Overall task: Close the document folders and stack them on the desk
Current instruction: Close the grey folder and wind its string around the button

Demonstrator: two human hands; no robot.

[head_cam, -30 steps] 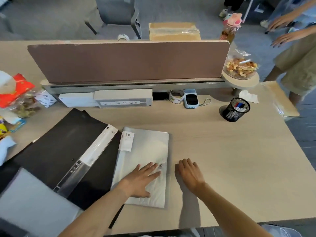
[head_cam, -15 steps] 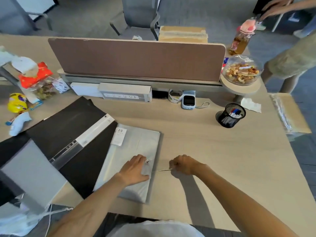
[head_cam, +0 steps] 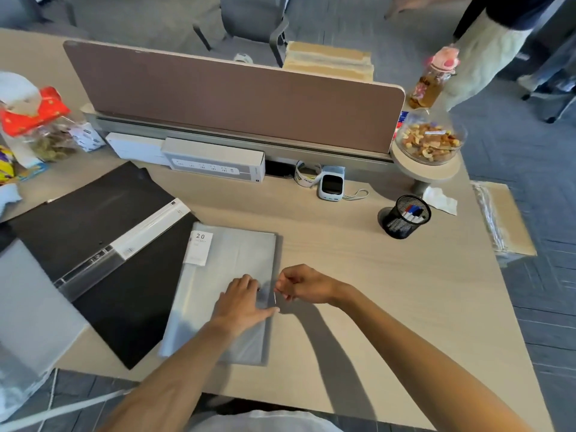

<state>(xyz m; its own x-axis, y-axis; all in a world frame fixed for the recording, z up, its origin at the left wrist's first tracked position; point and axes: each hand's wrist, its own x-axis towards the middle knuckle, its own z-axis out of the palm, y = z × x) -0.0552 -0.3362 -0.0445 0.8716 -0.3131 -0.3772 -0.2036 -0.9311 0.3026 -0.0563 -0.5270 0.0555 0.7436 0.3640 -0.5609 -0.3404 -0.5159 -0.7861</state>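
Left hand [head_cam: 241, 302] flat on grey folder [head_cam: 230, 275], right hand [head_cam: 300, 285] pinching its string, black binder [head_cam: 103, 244] overlapping beside.

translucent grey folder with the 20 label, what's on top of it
The left hand lies flat on the translucent grey plastic folder, and a white label marked 20 sits near its far left corner. The hand hides what lies beneath it.

left hand [head_cam: 246, 302] lies flat, palm down, fingers spread forward; right hand [head_cam: 304, 285] sits just beside it, fingers curled into a pinch at the tips; both forearms bare
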